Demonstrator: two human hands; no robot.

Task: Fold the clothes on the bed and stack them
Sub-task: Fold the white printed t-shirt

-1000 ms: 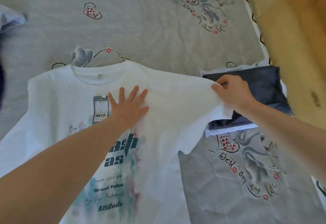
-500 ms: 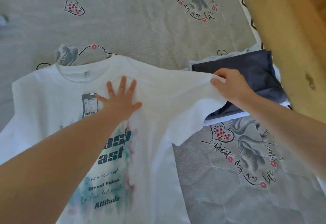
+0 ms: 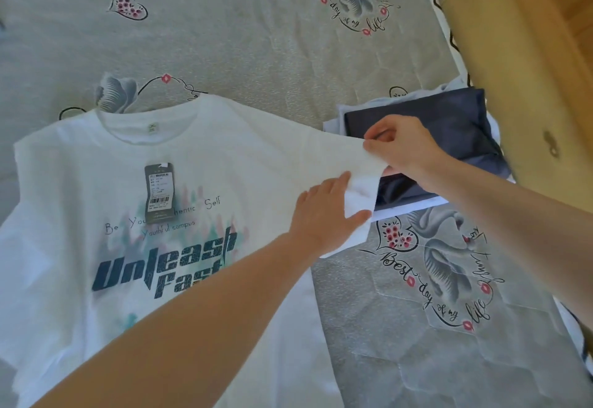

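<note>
Since a moment ago my left hand (image 3: 324, 212) has slid off the chest of the white T-shirt (image 3: 96, 183) across to its right sleeve (image 3: 346, 183), uncovering the printed words; the shirt lies face up on the bed (image 3: 224, 38), collar away from me, a grey hang tag (image 3: 159, 192) resting on its chest below the neckline; my left fingers (image 3: 337, 184) are curled around the sleeve's hem, thumb on top, gripping the cloth; just right of that, my right hand (image 3: 404, 147) pinches the sleeve's upper edge between thumb and forefinger, holding it lifted over the folded stack (image 3: 449, 118); that stack, a dark navy garment on top of a pale one, sits at the bed's right edge, partly hidden under my right hand and the sleeve; beyond it is a wooden surface (image 3: 529, 70).
</note>
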